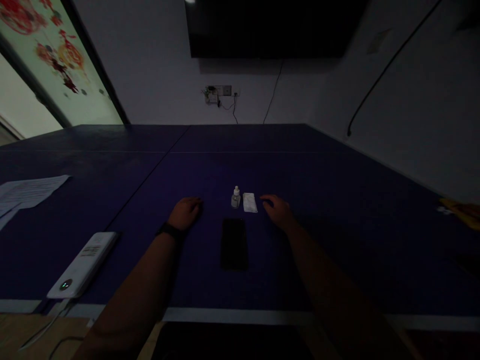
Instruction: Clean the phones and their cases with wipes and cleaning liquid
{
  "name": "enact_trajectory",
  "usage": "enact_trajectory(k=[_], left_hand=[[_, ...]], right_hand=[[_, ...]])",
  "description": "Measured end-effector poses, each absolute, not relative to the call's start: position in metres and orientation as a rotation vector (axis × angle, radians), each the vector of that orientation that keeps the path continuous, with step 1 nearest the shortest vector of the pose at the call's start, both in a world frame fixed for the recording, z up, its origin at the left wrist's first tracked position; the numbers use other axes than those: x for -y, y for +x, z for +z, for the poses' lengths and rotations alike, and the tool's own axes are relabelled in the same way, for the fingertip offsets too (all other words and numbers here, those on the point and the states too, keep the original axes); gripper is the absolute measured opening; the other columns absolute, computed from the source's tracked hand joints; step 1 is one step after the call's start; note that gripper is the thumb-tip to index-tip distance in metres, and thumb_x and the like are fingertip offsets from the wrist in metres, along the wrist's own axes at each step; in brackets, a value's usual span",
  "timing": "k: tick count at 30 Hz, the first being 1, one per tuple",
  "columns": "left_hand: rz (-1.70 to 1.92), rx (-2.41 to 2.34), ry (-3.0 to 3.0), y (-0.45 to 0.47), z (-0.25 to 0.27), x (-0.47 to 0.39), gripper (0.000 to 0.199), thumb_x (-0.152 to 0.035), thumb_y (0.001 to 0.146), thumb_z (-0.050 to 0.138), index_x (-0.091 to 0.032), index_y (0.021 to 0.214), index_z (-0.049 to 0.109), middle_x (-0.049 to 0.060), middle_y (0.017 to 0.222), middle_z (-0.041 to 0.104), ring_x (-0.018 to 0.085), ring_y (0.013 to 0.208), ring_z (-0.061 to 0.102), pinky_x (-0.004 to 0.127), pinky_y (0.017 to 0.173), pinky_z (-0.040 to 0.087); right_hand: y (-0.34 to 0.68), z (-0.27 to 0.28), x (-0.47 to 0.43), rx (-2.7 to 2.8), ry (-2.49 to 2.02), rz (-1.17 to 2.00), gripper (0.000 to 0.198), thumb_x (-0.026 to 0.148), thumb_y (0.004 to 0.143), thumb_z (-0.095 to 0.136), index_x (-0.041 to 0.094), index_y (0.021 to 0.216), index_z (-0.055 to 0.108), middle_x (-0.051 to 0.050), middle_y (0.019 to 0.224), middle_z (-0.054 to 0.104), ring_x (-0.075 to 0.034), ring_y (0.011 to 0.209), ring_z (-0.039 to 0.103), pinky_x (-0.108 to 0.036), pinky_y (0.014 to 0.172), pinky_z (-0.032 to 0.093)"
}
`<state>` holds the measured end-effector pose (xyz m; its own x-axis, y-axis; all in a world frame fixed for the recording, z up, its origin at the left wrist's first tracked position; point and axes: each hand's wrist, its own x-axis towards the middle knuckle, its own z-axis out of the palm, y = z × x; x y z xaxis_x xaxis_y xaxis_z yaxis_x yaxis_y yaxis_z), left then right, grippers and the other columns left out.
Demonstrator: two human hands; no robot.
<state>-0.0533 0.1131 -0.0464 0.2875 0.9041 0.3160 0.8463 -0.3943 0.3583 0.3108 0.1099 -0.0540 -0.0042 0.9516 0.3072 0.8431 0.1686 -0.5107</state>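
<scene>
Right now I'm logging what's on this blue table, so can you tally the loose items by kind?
Small bottle: 1
White packet: 1
Black phone: 1
White power bank: 1
Paper sheets: at least 1
Total: at least 5

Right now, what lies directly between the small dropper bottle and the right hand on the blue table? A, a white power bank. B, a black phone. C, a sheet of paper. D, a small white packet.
D: the small white packet lies just right of the dropper bottle, with the right hand resting on the table just beyond it.
</scene>
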Motion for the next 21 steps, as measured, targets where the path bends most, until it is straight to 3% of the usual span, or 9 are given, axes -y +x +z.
enact_trajectory(k=[10, 21], left_hand=[[0.676, -1.616, 2.423, -0.0537, -0.0391, -0.1114, 0.043, -0.032, 0.094, 0.043, -0.017, 0.122, 0.073, 0.012, 0.134, 0.069, 0.028, 0.127, 0.061, 0.05, 0.114, 0.045], [0.705, -1.622, 2.397, -0.0537, -0.0363, -0.1126, 0.041, -0.033, 0.094, 0.044, -0.018, 0.116, 0.075, 0.011, 0.129, 0.071, 0.027, 0.121, 0.064, 0.049, 0.112, 0.046]], right_hand=[[0.3143, -0.0502, -0.1119, 1.838, -1.679, 0.311, 0.026, 0.024, 0.092, 0.053, 0.027, 0.106, 0.075, -0.005, 0.123, 0.073, -0.028, 0.121, 0.062, -0.051, 0.108, 0.041], [0.3151, -0.0462, -0.1091, 1.853, -1.659, 0.337, 0.023, 0.024, 0.091, 0.054, 0.026, 0.099, 0.075, -0.006, 0.119, 0.074, -0.028, 0.117, 0.064, -0.054, 0.108, 0.042]])
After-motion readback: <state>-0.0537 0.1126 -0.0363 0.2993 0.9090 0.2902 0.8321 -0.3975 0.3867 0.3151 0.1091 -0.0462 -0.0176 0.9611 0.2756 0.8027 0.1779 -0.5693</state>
